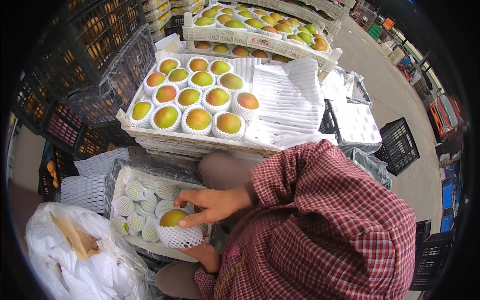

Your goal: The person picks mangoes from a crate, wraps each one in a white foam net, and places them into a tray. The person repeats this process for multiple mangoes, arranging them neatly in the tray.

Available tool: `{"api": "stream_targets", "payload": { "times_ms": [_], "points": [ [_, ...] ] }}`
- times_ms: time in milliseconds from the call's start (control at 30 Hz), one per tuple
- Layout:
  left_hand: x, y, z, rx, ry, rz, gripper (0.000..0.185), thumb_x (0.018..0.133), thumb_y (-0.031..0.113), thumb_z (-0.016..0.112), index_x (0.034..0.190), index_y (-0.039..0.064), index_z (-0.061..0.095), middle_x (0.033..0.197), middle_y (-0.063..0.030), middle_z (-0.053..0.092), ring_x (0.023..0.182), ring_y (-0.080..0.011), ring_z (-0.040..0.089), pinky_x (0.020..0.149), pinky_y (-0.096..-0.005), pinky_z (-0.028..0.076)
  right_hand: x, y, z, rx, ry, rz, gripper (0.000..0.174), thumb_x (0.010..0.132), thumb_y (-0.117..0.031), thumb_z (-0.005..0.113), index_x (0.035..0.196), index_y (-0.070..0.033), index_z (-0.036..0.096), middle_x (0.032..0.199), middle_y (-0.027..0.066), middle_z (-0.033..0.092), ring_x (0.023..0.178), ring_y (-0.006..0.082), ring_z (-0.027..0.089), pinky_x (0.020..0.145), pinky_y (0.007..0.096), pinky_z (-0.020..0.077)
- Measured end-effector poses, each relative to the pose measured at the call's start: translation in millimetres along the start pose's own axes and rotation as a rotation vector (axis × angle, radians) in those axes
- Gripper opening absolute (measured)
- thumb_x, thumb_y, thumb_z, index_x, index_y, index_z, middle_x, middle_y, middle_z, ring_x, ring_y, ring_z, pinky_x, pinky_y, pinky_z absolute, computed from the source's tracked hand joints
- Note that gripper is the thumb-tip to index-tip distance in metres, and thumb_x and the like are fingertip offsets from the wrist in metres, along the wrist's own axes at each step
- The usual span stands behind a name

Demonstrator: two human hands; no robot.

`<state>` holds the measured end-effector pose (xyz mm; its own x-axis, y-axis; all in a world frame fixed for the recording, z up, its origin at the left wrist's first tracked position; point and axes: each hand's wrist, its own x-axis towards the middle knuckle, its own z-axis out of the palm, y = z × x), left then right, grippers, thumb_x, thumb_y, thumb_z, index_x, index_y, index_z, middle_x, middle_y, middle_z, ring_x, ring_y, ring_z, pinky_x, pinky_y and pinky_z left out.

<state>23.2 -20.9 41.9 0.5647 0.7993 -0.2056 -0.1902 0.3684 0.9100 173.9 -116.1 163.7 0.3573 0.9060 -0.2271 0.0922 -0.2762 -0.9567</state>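
Observation:
A yellow-green mango sits partly inside a white foam net sleeve, its top bare. My left hand holds it from below, mostly hidden under the sleeve. From the right, my right hand reaches over it; the thumb touches the mango at the sleeve's edge, and the forefinger is spread away. Whether its hidden fingers grip the net cannot be seen. Beneath both hands is a white foam box of netted fruit. Beyond it, a cream plastic crate bears rows of sleeved mangoes.
White foam sheeting covers the crate's right part. Flattened foam nets and a plastic bag lie at left. Black crates of fruit rise behind. More mango crates are stacked at the back; a black crate stands on the floor.

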Motion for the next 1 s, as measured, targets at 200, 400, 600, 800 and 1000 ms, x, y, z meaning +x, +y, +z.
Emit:
{"api": "stream_targets", "payload": {
  "times_ms": [200, 400, 600, 800, 1000],
  "points": [
    [30.1, 61.6, 74.6, 0.445, -0.549, 0.632, 0.095, 0.081, 0.023, 0.078, 0.155, 0.0, 0.022, 0.148, -0.0252, 0.04, 0.124, -0.0369, 0.054, 0.097, -0.0465, 0.051, -17.1, -24.8, -70.5, 0.663, -0.156, 0.2, 0.097, 0.082, -0.054, 0.076, 0.149, -0.007, 0.026, 0.141, 0.0202, 0.042, 0.13, 0.0375, 0.049, 0.078, 0.0534, 0.0612],
    [40.9, 48.3, 118.5, 0.537, -0.657, 0.638, 0.076, 0.091, 0.018, 0.065, 0.154, 0.0, 0.026, 0.158, -0.0252, 0.03, 0.131, -0.0388, 0.048, 0.103, -0.0477, 0.046, -60.6, 11.1, -189.7, 0.665, 0.183, -0.178, 0.093, 0.078, -0.039, 0.084, 0.146, -0.007, 0.031, 0.134, 0.0142, 0.05, 0.125, 0.0276, 0.054, 0.081, 0.0447, 0.06],
    [93.6, 38.1, 279.8, 1.012, -0.88, 1.036, 0.058, 0.088, 0.022, 0.071, 0.14, 0.003, 0.052, 0.151, -0.0207, 0.041, 0.142, -0.0447, 0.033, 0.114, -0.0545, 0.032, -88.2, 67.8, -346.5, 0.158, 0.916, -0.099, 0.099, 0.071, -0.045, 0.089, 0.143, -0.001, 0.037, 0.129, 0.0181, 0.055, 0.118, 0.0259, 0.059, 0.078, 0.037, 0.059],
    [121.3, -46.7, 403.6, 1.357, -1.123, 1.042, 0.07, 0.093, 0.048, 0.06, 0.15, 0.012, 0.045, 0.163, -0.0201, 0.022, 0.151, -0.0409, 0.018, 0.121, -0.0564, 0.015, -57.1, 120.3, -375.8, -0.497, 1.243, 0.192, 0.096, 0.069, -0.053, 0.086, 0.138, 0.0, 0.047, 0.133, 0.0247, 0.053, 0.118, 0.0375, 0.059, 0.098, 0.0439, 0.0483],
    [123.3, -68.7, 388.9, 1.378, -1.06, 1.028, 0.07, 0.091, 0.053, 0.059, 0.148, 0.013, 0.047, 0.161, -0.0218, 0.027, 0.149, -0.0416, 0.021, 0.118, -0.0578, 0.02, -46.4, 135.1, -367.8, -0.854, 1.343, 0.16, 0.086, 0.072, -0.053, 0.083, 0.138, -0.008, 0.05, 0.137, 0.0183, 0.048, 0.111, 0.0417, 0.06, 0.091, 0.0491, 0.0518]
  ]
}}
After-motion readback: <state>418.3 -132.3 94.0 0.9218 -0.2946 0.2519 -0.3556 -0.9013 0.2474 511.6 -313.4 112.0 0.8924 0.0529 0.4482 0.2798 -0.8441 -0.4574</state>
